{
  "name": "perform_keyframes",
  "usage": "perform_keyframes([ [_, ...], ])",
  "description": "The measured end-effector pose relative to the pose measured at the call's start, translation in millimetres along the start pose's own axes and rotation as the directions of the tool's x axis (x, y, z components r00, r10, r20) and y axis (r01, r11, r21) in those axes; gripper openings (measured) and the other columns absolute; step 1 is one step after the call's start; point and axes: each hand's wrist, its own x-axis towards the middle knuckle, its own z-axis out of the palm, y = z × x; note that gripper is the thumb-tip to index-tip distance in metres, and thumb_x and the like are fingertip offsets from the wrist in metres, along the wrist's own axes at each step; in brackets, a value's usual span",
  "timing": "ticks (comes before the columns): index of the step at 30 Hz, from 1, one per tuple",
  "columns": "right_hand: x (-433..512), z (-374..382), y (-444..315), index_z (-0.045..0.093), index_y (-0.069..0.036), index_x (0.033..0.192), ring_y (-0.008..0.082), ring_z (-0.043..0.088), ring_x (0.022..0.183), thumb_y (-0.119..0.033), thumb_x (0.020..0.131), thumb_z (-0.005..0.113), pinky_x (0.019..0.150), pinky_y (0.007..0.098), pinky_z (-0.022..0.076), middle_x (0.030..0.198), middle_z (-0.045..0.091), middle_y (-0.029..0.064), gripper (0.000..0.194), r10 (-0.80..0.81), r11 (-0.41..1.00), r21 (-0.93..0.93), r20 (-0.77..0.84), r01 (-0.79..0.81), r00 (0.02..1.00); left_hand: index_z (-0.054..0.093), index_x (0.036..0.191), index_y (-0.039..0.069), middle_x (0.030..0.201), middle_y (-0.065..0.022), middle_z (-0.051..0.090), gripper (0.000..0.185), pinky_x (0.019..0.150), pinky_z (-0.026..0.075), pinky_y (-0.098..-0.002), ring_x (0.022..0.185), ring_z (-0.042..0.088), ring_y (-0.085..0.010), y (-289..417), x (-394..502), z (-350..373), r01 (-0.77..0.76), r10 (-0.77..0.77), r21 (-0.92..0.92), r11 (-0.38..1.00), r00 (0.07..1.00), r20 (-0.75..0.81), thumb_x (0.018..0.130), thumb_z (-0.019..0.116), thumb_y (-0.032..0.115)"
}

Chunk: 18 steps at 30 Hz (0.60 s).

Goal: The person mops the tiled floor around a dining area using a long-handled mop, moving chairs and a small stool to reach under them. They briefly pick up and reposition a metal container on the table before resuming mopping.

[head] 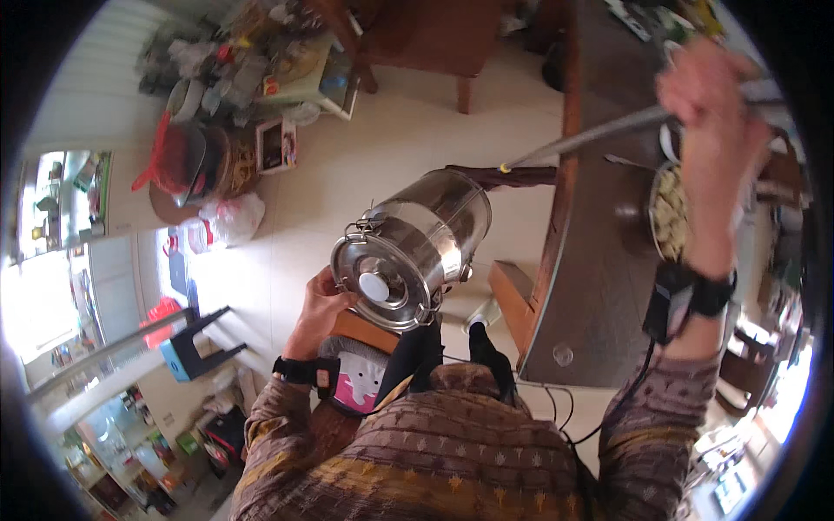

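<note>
A large stainless steel can [417,225] is tilted before me, its clamp-down lid [345,267] with a white knob turned towards me. The lid's clips sit around its rim. My left hand [324,306] grips the lid's left edge, thumb on top. Raised over the tabletop at the right, my right hand [707,88] is closed around a long grey rod [606,130]. The rod is blurred, and its yellow-tipped end points down towards the can. Under my right forearm, partly hidden, sits a metal bowl of pale food pieces [668,211].
The dark wooden table [586,293] runs along my right, with a small clear disc [562,354] near its corner. A wooden stool [423,39] stands ahead. On the left are a red plastic basket [163,163], plastic bags [238,218] and a blue-and-black stool [195,345].
</note>
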Motion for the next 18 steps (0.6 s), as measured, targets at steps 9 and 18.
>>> perform_keyframes([
  [9, 2.7, -46.6, -37.9, 0.05, -0.003, 0.076, 0.0112, 0.055, 0.065, -0.015, 0.087, 0.051, 0.063, 0.0242, 0.044, 0.067, 0.057, 0.0033, 0.017, 0.097, 0.99, 0.078, 0.246, -0.12, 0.964, 0.054, 0.101, -0.001, 0.087, -0.0052, 0.059, 0.036, 0.069, 0.045, -0.0237, 0.077, 0.055, -0.0115, 141.2, -41.1, 101.7, -0.028, -0.099, 0.331, 0.943, 0.927, 0.361, 0.066, 0.063, 0.001],
  [18, -19.4, -78.9, -36.1, 0.052, -0.009, 0.081, 0.004, 0.049, 0.068, -0.037, 0.086, 0.05, 0.059, 0.0223, 0.0411, 0.075, 0.058, -0.0018, 0.029, 0.102, 0.994, -0.061, 0.309, -0.088, 0.946, 0.055, 0.092, -0.006, 0.08, -0.0101, 0.058, 0.033, 0.058, 0.051, -0.0262, 0.068, 0.058, -0.0155, 152.3, -24.9, 270.7, -0.12, -0.245, 0.546, 0.829, 0.8, 0.548, 0.067, 0.067, 0.013],
])
